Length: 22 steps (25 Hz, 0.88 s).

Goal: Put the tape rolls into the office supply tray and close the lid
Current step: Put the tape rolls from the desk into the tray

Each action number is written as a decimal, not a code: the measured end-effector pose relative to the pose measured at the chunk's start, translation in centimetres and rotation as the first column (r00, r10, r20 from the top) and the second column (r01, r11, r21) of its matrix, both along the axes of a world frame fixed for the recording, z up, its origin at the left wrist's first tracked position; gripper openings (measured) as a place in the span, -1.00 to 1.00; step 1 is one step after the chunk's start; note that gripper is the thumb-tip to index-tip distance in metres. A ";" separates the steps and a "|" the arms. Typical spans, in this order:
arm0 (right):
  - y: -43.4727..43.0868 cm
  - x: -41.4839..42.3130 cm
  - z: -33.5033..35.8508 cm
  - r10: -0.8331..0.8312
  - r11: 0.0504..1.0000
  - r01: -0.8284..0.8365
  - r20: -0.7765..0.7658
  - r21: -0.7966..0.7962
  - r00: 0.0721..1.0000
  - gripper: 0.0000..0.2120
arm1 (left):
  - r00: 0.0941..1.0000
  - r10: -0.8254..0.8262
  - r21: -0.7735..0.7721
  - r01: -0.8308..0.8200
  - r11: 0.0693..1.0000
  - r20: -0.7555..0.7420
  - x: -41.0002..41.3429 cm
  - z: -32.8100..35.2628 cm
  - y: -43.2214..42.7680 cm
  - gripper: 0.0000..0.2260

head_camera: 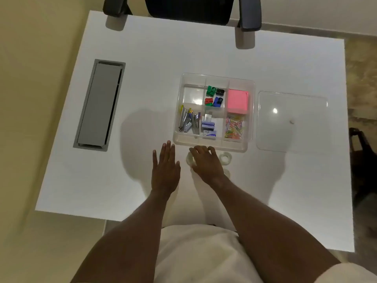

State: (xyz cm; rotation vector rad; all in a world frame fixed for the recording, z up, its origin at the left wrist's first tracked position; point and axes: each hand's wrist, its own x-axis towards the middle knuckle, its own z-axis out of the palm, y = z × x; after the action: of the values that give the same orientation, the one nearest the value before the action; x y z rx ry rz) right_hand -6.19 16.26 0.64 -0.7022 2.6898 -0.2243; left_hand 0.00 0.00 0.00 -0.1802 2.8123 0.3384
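Hovering hands (206, 163), fingers spread

clear tape rolls (226, 157) before open tray (251, 111), lid (291, 121) beside

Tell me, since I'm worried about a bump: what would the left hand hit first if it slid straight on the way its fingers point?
Probably the clear tray's near-left corner, or it passes just left of it; the left hand lies flat, fingers pointing away.

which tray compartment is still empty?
The far-left compartment of the office supply tray: only clear plastic shows there. The other five hold sharpeners, sticky notes, staplers, staple boxes, paper clips.
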 end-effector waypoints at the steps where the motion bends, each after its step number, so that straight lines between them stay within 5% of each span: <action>1: -0.3 0.0 -0.2 0.016 1.000 -0.016 0.010 0.023 1.000 -0.52 | 1.000 0.006 -0.013 -0.006 1.000 0.015 -0.2 -0.2 -0.4 -0.45; 5: -1.0 -0.2 -1.0 0.034 0.998 -0.032 -0.029 0.055 0.999 -0.62 | 0.998 0.022 0.008 -0.022 1.000 0.054 -1.0 -1.1 -1.7 -0.45; 11: -1.9 -3.0 0.1 -0.046 0.985 0.012 -0.197 -0.170 0.979 -0.46 | 0.993 0.003 0.099 -0.015 0.995 0.117 -3.9 -1.6 -2.2 -0.34; 16: -3.3 -10.1 2.6 -0.212 0.948 0.149 -0.210 -0.281 0.955 -0.46 | 0.985 0.025 0.120 -0.046 0.992 0.171 -5.3 -2.1 -2.1 -0.20; 22: -5.2 -19.6 4.3 -0.289 0.946 0.266 -0.105 -0.187 0.952 -0.54 | 0.984 0.027 0.105 -0.047 0.993 0.178 -5.5 -2.7 -1.9 -0.10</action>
State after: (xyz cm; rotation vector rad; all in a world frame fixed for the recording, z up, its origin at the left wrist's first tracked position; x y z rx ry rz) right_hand -25.77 11.06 4.96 -0.3899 2.9169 -0.5019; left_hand -5.47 -1.88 -2.67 -0.2269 2.6107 0.4600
